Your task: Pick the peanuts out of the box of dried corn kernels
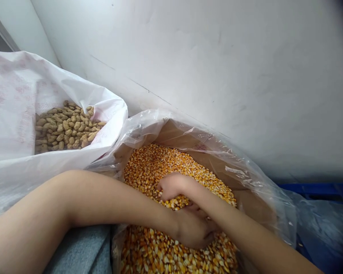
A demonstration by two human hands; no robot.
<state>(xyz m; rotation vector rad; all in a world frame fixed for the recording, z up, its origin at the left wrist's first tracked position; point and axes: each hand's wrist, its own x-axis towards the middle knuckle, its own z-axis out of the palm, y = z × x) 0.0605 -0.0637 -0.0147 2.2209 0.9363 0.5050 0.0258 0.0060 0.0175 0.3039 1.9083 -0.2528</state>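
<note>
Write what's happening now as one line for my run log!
left hand: in corn kernels | right hand: in same kernels | kernels: in brown bag with clear liner | peanuts: in white sack, untouched

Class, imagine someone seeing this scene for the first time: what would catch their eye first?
Probably the golden corn kernels, lower centre, in a brown sack with clear plastic around its mouth. The left hand and right hand are in the kernels, the right farther away. Next, unshelled peanuts in the white sack at left.
</note>
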